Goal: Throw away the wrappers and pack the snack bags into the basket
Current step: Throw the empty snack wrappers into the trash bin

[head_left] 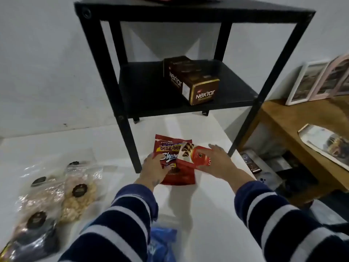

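I see my left hand (154, 168) gripping the red bag (176, 159) at its 9 o'clock edge, my right hand (217, 161) holding the red box (194, 156) at 3 o'clock.

A red Beng-Beng snack bag (171, 163) lies flat on the white desk (207, 205); a red wafer-roll box (192, 155) overlaps its right edge. Clear bags of pale crackers (62, 191) lie at the left.

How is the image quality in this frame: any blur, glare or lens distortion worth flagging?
Head view: wide-angle bending bows the black shelf frame; mild motion blur softens the right hand and the framed pictures at the edge; the clear snack bags throw glare; the beng-beng bag print stays readable.
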Available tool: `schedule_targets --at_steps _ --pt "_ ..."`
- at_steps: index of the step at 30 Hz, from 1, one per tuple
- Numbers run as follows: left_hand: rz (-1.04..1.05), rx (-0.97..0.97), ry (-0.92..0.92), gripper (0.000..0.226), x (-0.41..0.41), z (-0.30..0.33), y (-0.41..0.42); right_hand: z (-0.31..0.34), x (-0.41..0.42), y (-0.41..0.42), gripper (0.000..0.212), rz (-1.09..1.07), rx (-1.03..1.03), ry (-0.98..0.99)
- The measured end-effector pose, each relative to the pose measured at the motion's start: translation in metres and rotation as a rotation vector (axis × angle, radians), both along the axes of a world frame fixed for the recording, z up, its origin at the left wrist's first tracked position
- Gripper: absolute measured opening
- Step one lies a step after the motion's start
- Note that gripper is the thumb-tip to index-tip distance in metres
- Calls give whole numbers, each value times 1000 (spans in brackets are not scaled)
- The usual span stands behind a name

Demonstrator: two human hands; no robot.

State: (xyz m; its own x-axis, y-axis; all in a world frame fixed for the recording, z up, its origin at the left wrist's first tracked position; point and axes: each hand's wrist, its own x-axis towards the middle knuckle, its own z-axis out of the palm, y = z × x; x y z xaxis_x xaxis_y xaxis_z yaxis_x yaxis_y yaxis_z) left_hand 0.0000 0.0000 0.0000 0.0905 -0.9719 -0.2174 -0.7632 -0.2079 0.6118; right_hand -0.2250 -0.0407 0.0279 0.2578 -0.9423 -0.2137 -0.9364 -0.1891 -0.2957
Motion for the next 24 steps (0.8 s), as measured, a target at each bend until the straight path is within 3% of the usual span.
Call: schedule_targets --at_steps 3,8,16,20,24 --pt "21 96 -74 70 5 -16 -14 -15 4 -19 88 58 9 200" --pt "18 66 -183 72 1 -27 -23 -32 0 -31 82 36 53 182" --pt "227 -182 212 44 -12 -14 -12 -28 4 -5 80 -166 115 8" --pt "268 -212 366 50 -23 10 11 -9 -2 24 79 -224 68 -46" --pt "314 -309 395 50 -29 40 51 23 -10 59 79 -216 10 -140"
